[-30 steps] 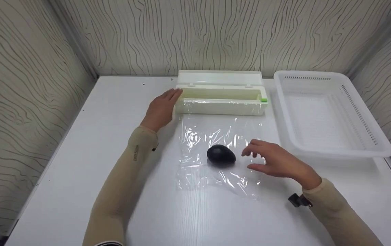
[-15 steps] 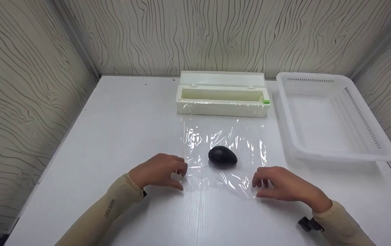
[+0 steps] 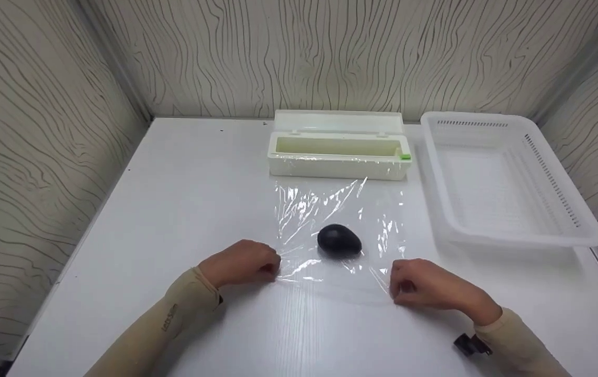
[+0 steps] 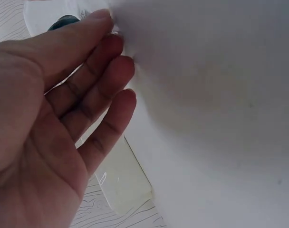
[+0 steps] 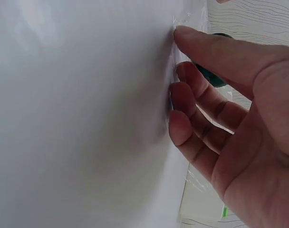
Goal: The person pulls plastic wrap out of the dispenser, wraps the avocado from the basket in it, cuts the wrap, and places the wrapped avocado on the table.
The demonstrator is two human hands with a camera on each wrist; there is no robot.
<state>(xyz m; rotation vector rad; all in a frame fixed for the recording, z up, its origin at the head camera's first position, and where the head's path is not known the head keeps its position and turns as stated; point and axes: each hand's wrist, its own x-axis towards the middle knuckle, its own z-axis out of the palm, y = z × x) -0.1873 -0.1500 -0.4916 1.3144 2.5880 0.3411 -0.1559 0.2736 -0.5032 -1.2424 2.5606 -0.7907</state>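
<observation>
A sheet of clear plastic wrap (image 3: 301,220) runs from a cream-coloured wrap dispenser box (image 3: 338,167) toward me over the white table. On the sheet lies a dark, smooth egg-shaped object (image 3: 339,241), which looks dark green in the right wrist view. My left hand (image 3: 242,263) pinches the wrap's near left corner, thumb against fingertips. At the near right corner, my right hand (image 3: 435,285) pinches the film likewise. Between the two hands the near edge of the wrap stretches, with shiny creases fanning from each corner.
The dispenser's lid (image 3: 338,121) stands raised behind it, and a green slider (image 3: 405,156) sits at its right end. To the right is a white perforated plastic basket (image 3: 521,238). Wood-patterned panels (image 3: 299,57) close in the table (image 3: 183,183) at the back and sides.
My left hand has come from the dispenser's left end down to the wrap's near left corner. My right hand has moved nearer to me. Both have taken hold of the wrap, which looks tighter.
</observation>
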